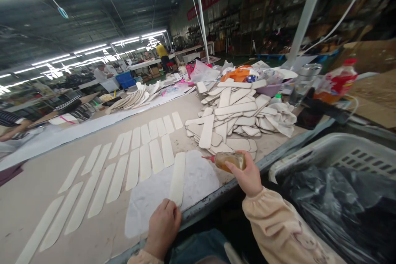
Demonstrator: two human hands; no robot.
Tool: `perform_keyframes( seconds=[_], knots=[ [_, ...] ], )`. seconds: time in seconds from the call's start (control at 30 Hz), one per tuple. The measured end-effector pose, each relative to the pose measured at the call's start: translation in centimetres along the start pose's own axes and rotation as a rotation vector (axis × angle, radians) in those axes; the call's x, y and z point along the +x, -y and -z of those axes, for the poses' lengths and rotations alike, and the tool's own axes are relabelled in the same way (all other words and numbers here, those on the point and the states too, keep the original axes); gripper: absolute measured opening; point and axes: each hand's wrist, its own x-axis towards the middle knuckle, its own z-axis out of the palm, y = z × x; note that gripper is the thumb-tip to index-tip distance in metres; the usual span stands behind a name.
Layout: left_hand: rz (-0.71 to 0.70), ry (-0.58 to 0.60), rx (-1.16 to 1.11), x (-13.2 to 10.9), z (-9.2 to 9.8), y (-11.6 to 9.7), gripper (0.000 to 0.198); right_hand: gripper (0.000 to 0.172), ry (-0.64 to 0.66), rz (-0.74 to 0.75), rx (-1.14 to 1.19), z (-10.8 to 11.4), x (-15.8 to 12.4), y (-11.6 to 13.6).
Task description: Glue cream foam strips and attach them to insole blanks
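My right hand point(247, 173) is wrapped round a squeeze bottle point(229, 161) of amber liquid, tilted on its side with its red nozzle pointing left over the table. Below and left of it, my left hand point(164, 223) is closed at the near end of a long cream strip point(177, 179) with rounded corners. That strip lies on a white sheet point(201, 173) at the table's front edge. Whether the left fingers pinch the strip or only press it, I cannot make out. Rows of similar cream strips point(133, 169) lie flat to the left.
A heap of dark-edged cream pieces point(235, 107) stands behind the bottle. At the right are a white plastic basket point(334, 144) with a black bag, and a red-capped drink bottle point(340, 78). A metal edge point(213, 198) borders the table. Other people work farther back.
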Motion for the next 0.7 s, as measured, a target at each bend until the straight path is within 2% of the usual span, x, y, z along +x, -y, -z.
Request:
perform_keyframes(
  seconds=[0.13, 0.23, 0.53, 0.7],
  knots=[
    [0.097, 0.072, 0.055, 2.5, 0.7, -3.0, 0.016, 0.048, 0.005, -0.005, 0.03, 0.4, -0.1, 0.2],
    [0.129, 0.087, 0.08, 5.0, 1.0, -4.1, 0.017, 0.046, 0.015, -0.001, 0.048, 0.5, 0.0, 0.2],
    [0.152, 0.153, 0.149, 13.0, 0.0, -3.9, 0.021, 0.044, -0.002, 0.007, 0.122, 1.4, 0.2, 0.5],
    [0.131, 0.168, 0.144, 16.0, -0.6, -3.3, 0.023, 0.045, 0.008, -0.031, 0.129, 1.5, 0.5, 0.5]
  ],
)
